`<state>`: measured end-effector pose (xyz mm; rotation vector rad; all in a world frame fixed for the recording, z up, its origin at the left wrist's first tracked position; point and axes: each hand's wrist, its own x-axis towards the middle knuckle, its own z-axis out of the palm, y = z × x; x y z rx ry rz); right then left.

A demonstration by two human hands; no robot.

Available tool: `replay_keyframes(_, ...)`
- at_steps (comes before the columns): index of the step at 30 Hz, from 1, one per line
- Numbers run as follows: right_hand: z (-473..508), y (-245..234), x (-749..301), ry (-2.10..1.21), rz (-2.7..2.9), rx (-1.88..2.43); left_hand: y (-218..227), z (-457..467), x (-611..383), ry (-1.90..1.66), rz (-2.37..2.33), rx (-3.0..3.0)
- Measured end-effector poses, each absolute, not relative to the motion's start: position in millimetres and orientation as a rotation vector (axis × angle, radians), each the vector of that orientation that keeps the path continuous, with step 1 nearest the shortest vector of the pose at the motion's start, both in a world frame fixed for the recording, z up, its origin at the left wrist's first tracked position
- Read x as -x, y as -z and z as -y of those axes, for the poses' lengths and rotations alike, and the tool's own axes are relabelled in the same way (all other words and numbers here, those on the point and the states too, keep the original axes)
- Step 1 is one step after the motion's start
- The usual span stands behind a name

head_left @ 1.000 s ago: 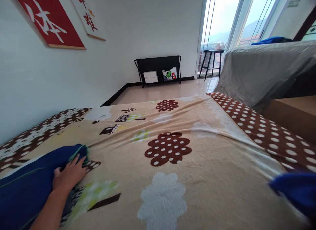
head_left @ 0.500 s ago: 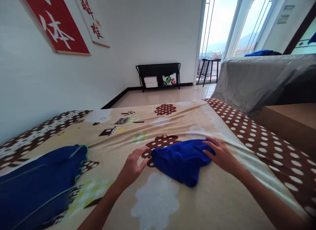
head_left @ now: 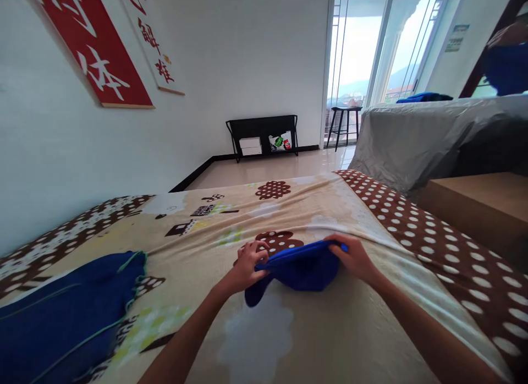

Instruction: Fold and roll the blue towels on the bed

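A bright blue piece of cloth point(head_left: 309, 265) is stretched between my two hands above the bed; its exact kind is unclear. My left hand point(head_left: 249, 263) pinches its left corner, with a narrow flap hanging below. At the opposite end my right hand point(head_left: 350, 256) grips the upper edge, thumb and fingers closed. The cloth's lower part sags toward the patterned blanket point(head_left: 264, 340). Off to the left, apart from both hands, lies a dark blue cloth point(head_left: 74, 312) with green edging, partly cut off by the frame.
Beyond the bed's far edge stands a low black rack point(head_left: 262, 133). A black stool point(head_left: 344, 125) is by the glass door. To the right are a plastic-covered piece of furniture point(head_left: 396, 131) and a brown box point(head_left: 482, 202). A person point(head_left: 509, 54) with blue fabric shows at upper right.
Both hands have closed on the blue cloth, which lay crumpled on the blanket. Its upper edge is now lifted and drawn fairly straight. The camera view has shifted slightly.
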<state>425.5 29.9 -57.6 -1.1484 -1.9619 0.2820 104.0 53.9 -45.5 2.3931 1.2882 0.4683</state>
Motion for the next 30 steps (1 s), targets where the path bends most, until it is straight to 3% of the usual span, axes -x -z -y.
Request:
replay_keyframes(5,-47.8,-10.8,-423.8,-0.394,1.855,1.066,-6.2,-23.5,-107.7,-0.424,-1.02,-2.212)
replay_keyframes(9,-74.1,-37.0,-407.1,-0.404,1.805,1.098,-12.0,-12.3,-113.8,-0.501,-0.997,-1.961)
replay_keyframes(15,-46.6,1.8,-370.8,-0.408,1.782,1.184,19.8,-13.0,-119.5,-0.572,-1.021,-1.554)
replay_keyframes(22,44.7,72.1,-328.0,-0.675,1.962,1.121,46.3,-4.9,-141.0,-0.762,-0.977,-1.123)
replay_keyframes(30,45.2,47.9,-359.2,-0.805,1.625,0.956,16.3,4.3,-132.5,-1.008,-1.025,-0.881)
